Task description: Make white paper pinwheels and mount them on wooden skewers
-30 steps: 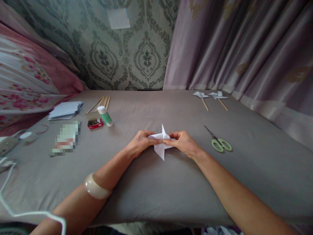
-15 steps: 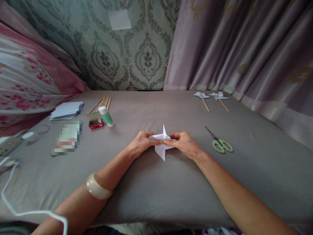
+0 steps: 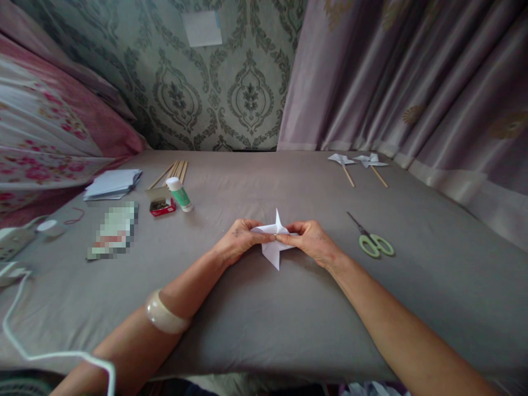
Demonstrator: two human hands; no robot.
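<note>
A white paper pinwheel [image 3: 271, 255] is held between my two hands, over the middle of the grey cloth. My left hand [image 3: 244, 237] grips its left side, thumb on top near the centre. From the other side my right hand [image 3: 310, 240] pinches it, its thumb meeting the left one at the centre. One paper blade points up and away, another toward me. The fingers beneath the paper are hidden, and a tiny bright spot shows between the thumbs. To the right of my right hand lie scissors [image 3: 373, 242] with light green handles.
Two finished pinwheels on sticks [image 3: 341, 160] lie at the far right. On the left are wooden sticks [image 3: 178, 171], a green-and-white glue stick [image 3: 180, 195], a small red box [image 3: 162, 207] of tiny pieces, stacked paper [image 3: 112, 184] and a blurred packet [image 3: 113, 231]. A white cable [image 3: 53, 358] crosses the near left.
Both hands keep nearly the same hold on the paper pinwheel. The whole view has shifted very slightly.
</note>
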